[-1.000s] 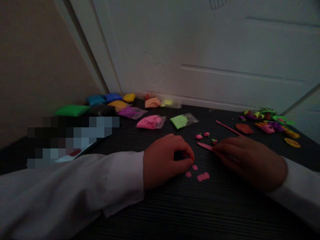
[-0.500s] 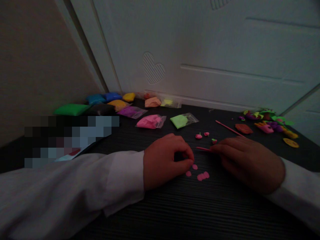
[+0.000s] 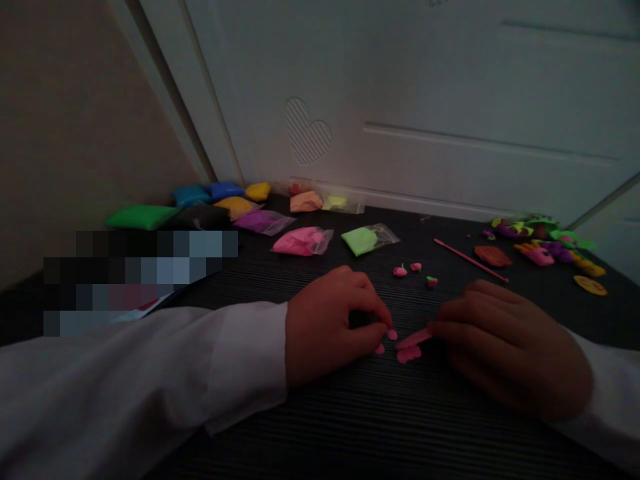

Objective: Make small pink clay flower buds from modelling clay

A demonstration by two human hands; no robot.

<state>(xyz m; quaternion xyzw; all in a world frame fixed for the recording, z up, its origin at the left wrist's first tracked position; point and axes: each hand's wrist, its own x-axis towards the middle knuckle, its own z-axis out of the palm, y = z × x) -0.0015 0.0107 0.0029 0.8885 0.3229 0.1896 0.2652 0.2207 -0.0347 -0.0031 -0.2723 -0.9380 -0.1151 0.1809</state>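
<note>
My right hand (image 3: pixel 515 350) pinches a slim pink modelling tool (image 3: pixel 416 337). The tool's flat tip lies over or against a row of overlapping pink clay discs (image 3: pixel 410 355); actual contact cannot be told. Thumb and forefinger of my left hand (image 3: pixel 337 327) are closed together just above the table. At those fingertips lies one single pink disc (image 3: pixel 393 335), with another pink disc (image 3: pixel 380 349) just below it. Whatever the left fingers may hold is hidden. Beyond the hands sit three small pink clay buds with green bits, one of them a bud (image 3: pixel 399 272) on the left.
Bags of coloured clay line the back, including a pink bag (image 3: pixel 300 241) and a light green bag (image 3: pixel 363 240). A second pink tool (image 3: pixel 470 260) lies beside a reddish-brown clay piece (image 3: pixel 493 255). Colourful clay figures (image 3: pixel 540 250) stand at right. A pixelated area covers the left.
My right hand has come nearer and turned the pink tool, bringing its tip down to the overlapping discs. My left hand stays almost where it was, still pinched.
</note>
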